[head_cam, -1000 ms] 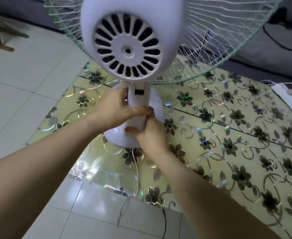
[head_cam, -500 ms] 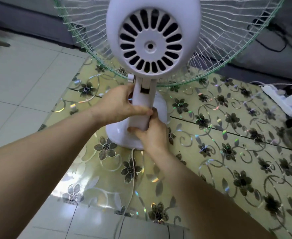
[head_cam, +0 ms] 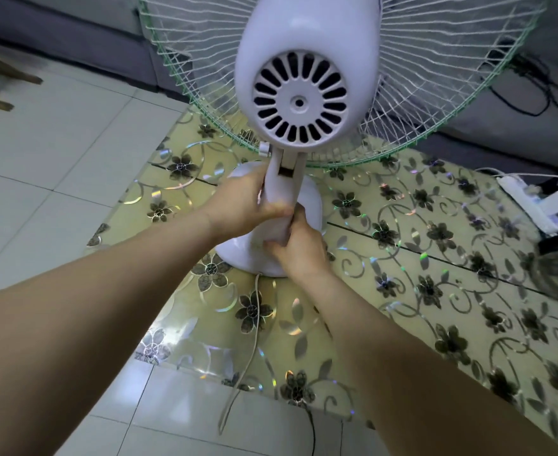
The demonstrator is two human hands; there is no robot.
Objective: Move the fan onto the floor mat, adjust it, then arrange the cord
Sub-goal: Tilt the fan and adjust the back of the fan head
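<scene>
A white fan (head_cam: 300,93) with a green-rimmed wire cage stands with its round base on the yellow flowered floor mat (head_cam: 435,291), its motor housing's vented back towards me. My left hand (head_cam: 241,205) grips the fan's neck from the left. My right hand (head_cam: 299,246) grips the neck lower down, from the right. The fan's white cord (head_cam: 254,330) runs from the base back across the mat and onto the tiles near me.
White floor tiles (head_cam: 57,166) lie left of the mat and in front of it. A white power strip (head_cam: 534,205) with plugs sits at the mat's far right. A dark sofa base runs along the back. Black cables hang at the upper right.
The fan has moved to the right and further onto the mat with both hands still around its neck. The cord trails longer behind the base.
</scene>
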